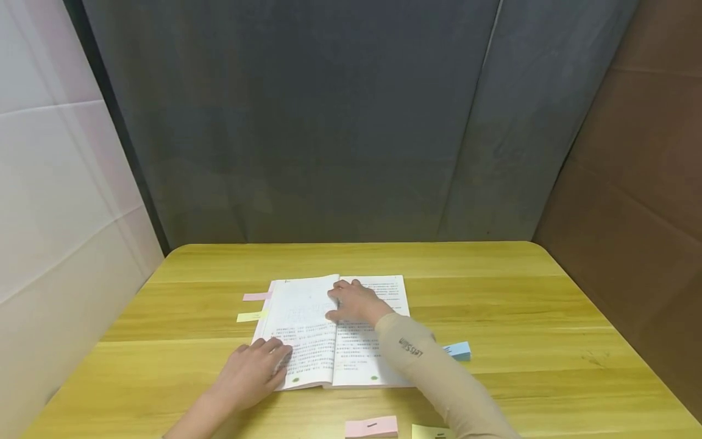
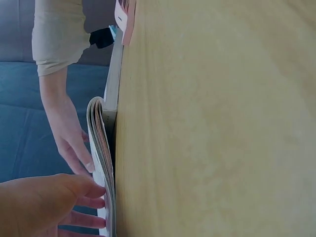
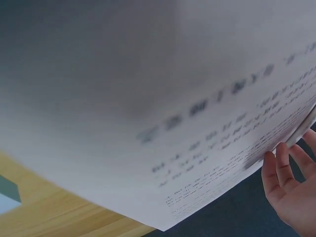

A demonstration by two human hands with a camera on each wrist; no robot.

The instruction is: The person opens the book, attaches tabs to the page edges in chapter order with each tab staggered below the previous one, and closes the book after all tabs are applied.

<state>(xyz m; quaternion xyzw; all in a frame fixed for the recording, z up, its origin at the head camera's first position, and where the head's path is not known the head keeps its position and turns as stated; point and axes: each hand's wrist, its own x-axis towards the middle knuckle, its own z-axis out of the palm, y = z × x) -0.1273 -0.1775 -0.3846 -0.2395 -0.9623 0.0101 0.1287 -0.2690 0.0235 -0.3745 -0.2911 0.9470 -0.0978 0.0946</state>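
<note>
An open book [image 1: 307, 350] with printed text lies on the table. My left hand [image 1: 255, 369] rests on the lower outer corner of the left page. In the left wrist view, the thumb and fingers of the left hand [image 2: 54, 202] touch the edge of the curved pages [image 2: 102, 153]. My right hand [image 1: 356, 302] lies across the upper part of the book at the gutter, fingers on the paper. In the right wrist view, fingertips of the right hand [image 3: 296, 187] meet the page [image 3: 197, 148]. A pink tab [image 1: 255, 297] and a yellow tab [image 1: 249, 317] stick out from the left edge.
A blue sticky-note pad [image 1: 459, 351] lies right of the book, partly behind the right sleeve [image 1: 433, 372]. Toward the front edge are a pink pad [image 1: 371, 427] and a yellow pad [image 1: 430, 432]. A dark curtain [image 1: 307, 122] hangs behind the wooden table [image 1: 493, 280].
</note>
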